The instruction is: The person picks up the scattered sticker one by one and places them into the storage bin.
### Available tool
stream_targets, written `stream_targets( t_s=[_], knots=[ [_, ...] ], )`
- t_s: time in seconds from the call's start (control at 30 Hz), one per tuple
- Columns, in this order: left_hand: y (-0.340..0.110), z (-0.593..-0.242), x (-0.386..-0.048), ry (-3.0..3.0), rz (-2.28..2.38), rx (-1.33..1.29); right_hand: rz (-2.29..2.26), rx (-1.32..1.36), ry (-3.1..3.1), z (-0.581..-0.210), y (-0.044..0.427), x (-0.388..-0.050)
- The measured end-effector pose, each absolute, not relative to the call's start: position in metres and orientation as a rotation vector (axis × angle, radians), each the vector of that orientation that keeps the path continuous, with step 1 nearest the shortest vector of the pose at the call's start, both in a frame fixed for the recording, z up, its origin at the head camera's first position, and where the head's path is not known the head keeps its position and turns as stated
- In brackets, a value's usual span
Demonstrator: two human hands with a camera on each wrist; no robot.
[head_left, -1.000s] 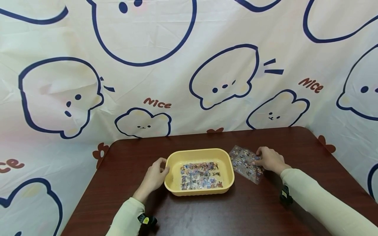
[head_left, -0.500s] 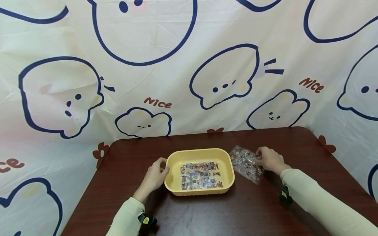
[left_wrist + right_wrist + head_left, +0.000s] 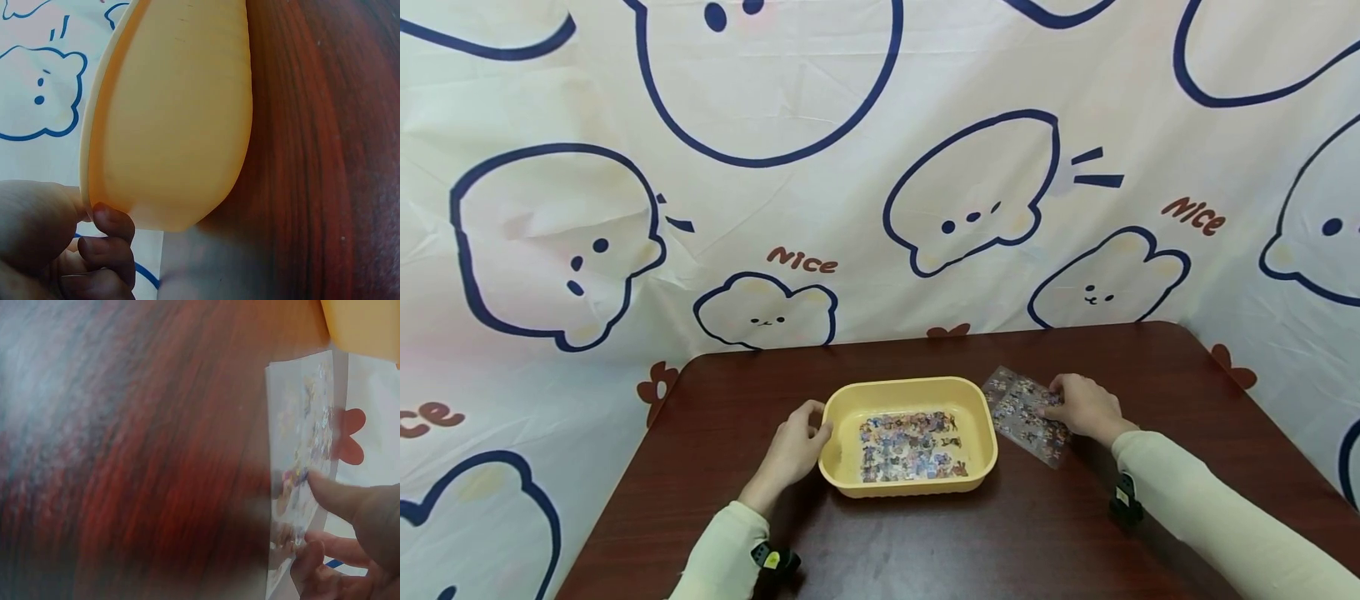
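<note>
Clear, flat plastic sheets (image 3: 1024, 417) dotted with tiny multicoloured figures: lying on the dark reddish-brown wooden desk (image 3: 940, 546), just right of the pale yellow, rounded-rectangular tub (image 3: 917, 490). Apparently overlapping (hard to count through so much glare). Pinched near the right end by thumb and curled fingers of the right hand (image 3: 1086, 407). Across from that, clamped at the tub's left rim by the left hand (image 3: 792, 442), thumb and fingers closing from either side. Already inside the tub, spread over the bottom in a rough rectangle: similar multicoloured figures (image 3: 910, 450), too small to tell whether loose or on a sheet. To judge by this, partly done, with the pinched sheets still outside the tub and seemingly left to deal with.
</note>
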State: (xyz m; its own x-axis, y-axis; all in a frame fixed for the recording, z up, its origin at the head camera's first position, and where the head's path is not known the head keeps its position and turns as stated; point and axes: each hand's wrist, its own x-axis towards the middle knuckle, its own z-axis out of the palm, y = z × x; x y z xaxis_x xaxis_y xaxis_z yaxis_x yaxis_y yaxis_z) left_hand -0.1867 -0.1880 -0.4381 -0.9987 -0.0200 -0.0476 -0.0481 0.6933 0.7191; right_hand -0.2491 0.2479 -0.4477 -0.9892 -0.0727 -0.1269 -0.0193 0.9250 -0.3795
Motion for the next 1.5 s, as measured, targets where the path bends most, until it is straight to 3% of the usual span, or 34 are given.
stream_targets(
  t_s=[1.5],
  knots=[
    [-0.188, -0.441, -0.188, 2.863, 1.217, -0.044, -0.697, -0.077, 2.881, -0.444, 0.256, -0.246]
  ],
)
